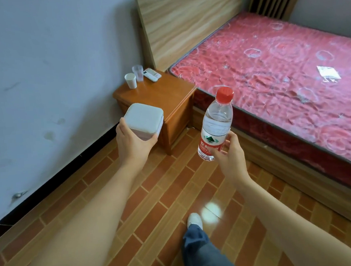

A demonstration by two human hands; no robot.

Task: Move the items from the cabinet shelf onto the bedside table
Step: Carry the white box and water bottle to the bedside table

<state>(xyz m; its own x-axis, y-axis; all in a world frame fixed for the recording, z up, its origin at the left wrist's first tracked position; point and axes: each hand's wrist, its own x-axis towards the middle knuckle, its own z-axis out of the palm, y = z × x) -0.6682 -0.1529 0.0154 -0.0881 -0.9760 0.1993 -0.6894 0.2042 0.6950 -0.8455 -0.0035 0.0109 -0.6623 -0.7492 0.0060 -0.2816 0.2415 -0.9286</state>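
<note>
**Both hands loaded, short of the bedside desk**

Left hand (132,140) wrapped around a white square box (143,120) from below, thumb on near left edge, fingers under right side; lid rounded, no writing visible. Right hand (230,152) gripping a water bottle (216,125) low on its body, tilted slightly right at the top. Red cap, clear plastic, red-and-white label with green mountain logo; white Chinese characters partly covered by fingers, Latin letters "NONGFU S…" readable along the lower band, rest hidden.

Wooden bedside desk (167,94) just beyond left hand, box overlapping its near corner in view, not touching as far as can be told. At far back of desk: white paper cup (130,80), clear plastic cup (138,72), white remote (151,74) lying flat beside them. Bed with red patterned mattress (280,73) beyond and right of right hand; small clear wrapper (329,73) lying on it, print unreadable. Brick-pattern floor (163,185) under both arms, white shoe (194,221) and jeans leg below right hand.
</note>
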